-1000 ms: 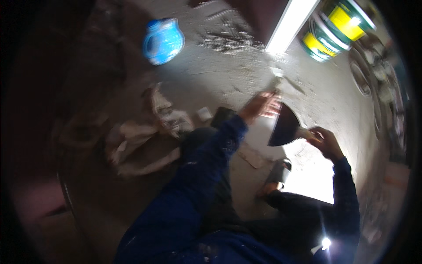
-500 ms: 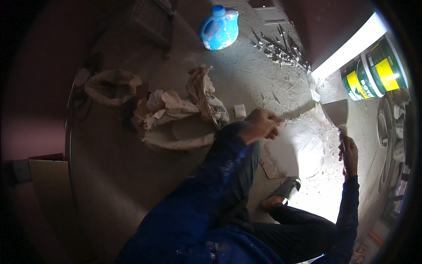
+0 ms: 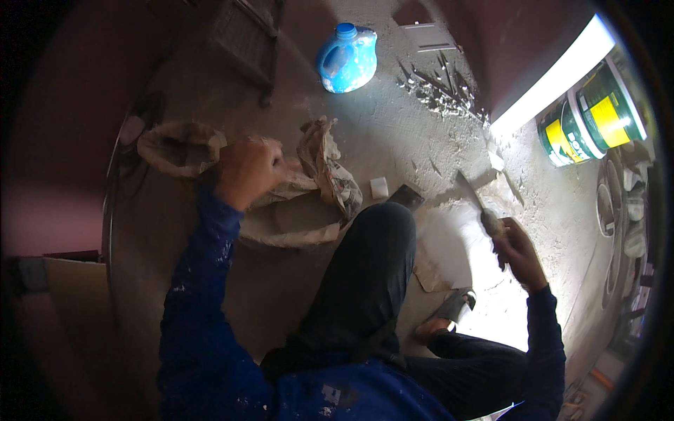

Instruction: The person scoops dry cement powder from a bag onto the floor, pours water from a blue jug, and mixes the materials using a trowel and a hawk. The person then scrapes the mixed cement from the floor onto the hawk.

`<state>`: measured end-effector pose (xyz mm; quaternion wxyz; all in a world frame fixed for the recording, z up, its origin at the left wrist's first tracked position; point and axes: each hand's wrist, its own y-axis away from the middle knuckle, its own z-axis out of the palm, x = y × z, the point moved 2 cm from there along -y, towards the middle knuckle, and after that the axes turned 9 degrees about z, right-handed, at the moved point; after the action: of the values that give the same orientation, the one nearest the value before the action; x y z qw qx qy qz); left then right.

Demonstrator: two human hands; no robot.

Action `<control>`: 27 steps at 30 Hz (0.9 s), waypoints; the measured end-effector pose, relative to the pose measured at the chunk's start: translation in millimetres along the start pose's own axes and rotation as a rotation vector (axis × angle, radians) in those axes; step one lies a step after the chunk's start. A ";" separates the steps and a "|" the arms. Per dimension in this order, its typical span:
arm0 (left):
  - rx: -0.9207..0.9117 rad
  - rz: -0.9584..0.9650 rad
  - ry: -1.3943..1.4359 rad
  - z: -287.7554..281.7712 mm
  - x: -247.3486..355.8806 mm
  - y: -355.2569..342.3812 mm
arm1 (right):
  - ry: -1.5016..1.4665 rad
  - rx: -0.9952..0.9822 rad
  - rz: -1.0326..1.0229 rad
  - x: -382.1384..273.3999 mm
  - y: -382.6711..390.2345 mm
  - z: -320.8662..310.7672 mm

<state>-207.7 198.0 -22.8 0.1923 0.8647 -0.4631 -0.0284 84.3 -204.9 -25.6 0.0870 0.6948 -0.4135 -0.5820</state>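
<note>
My right hand (image 3: pixel 518 252) grips a putty knife (image 3: pixel 489 223) by its handle, its blade edge-on and pointing up and left. Below it on the floor is a sheet with a white powdery patch (image 3: pixel 446 252). My left hand (image 3: pixel 249 172), somewhat blurred, hovers at the left end of a torn paper sack (image 3: pixel 302 228) holding grey-white powder. Its fingers are curled in, and what they may hold is hidden. A small white block (image 3: pixel 379 187) and a dark flat plate (image 3: pixel 407 197) lie between the sack and the white patch, by my raised knee.
A blue jug (image 3: pixel 347 59) stands at the far side, near scattered debris (image 3: pixel 442 88). Another open paper bag (image 3: pixel 179 149) sits far left. Two green buckets (image 3: pixel 583 123) and a bright light strip (image 3: pixel 554 77) are at the right. A dark rack (image 3: pixel 246 45) stands upper left.
My left hand has swung left from over the white patch to the torn sack. My right hand has moved left and turned the putty knife, so its blade now shows edge-on.
</note>
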 end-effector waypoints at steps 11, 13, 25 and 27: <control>0.034 0.094 -0.227 22.3 -31.5 -6.9 | 0.481 -0.211 -0.409 -92.5 -58.0 222.1; 0.114 0.058 -0.193 19.6 -33.8 -10.5 | 0.603 -0.156 -0.352 -87.5 -71.9 229.2; 0.332 -0.003 -0.018 0.3 -46.7 -13.6 | 0.648 0.009 -0.248 -69.0 -77.9 221.3; 0.300 -0.008 0.022 3.2 -39.9 -6.1 | 0.618 -0.084 -0.331 -75.8 -77.1 238.4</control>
<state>-226.3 232.5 -33.2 0.0659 0.8859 -0.4565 0.0497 -87.7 -18.2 -89.5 0.1412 0.8915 -0.2253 -0.3669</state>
